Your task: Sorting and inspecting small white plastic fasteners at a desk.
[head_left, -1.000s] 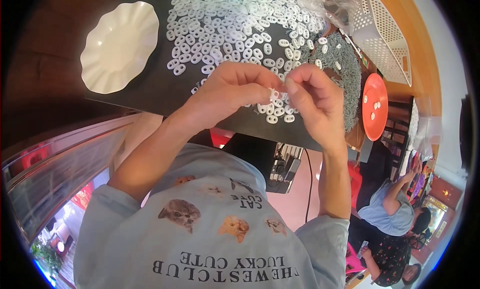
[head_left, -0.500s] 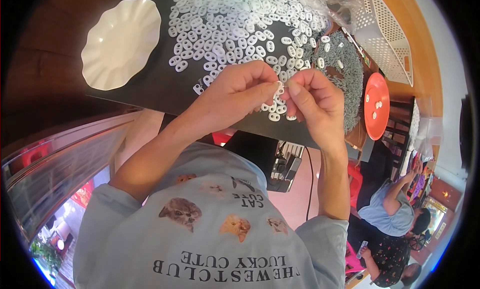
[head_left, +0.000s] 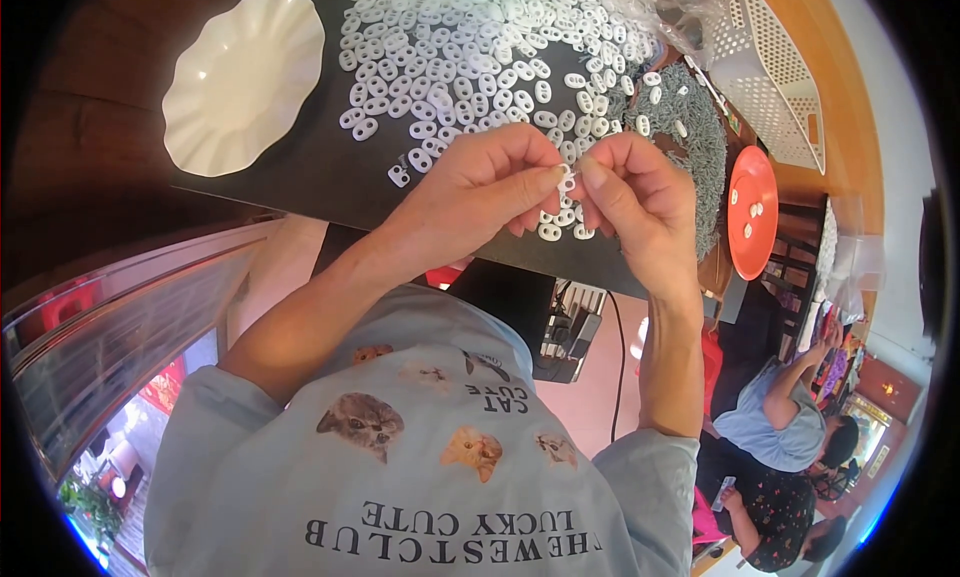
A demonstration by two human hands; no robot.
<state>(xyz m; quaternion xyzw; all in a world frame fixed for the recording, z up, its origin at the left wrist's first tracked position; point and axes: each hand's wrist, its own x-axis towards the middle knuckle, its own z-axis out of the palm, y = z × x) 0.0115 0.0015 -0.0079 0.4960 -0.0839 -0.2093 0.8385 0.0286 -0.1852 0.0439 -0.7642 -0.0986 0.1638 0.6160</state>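
A small white oval piece with two holes [head_left: 567, 183] is pinched between the thumb and fingers of my left hand [head_left: 480, 182]. Close on its right, my right hand [head_left: 645, 202] has thumb and forefinger pressed together; whatever they hold is too small or hidden to make out. Both hands are over the front part of the dark table [head_left: 300, 182]. Many like white two-hole pieces [head_left: 430, 72] lie spread beyond and under the hands. Right of them is a tangled heap of grey cords [head_left: 705, 142], with a few white pieces on top.
A white scalloped dish [head_left: 240, 87] stands at the left. On the right are a red plate [head_left: 755, 247] with a few white bits and a white perforated basket [head_left: 775, 87]. Clear plastic wrap [head_left: 690, 12] lies at the back. Two people [head_left: 775, 417] sit off to the right.
My right hand has shifted slightly right, and its fingertips are a little farther from the left hand's. The white two-hole piece shows more plainly between them.
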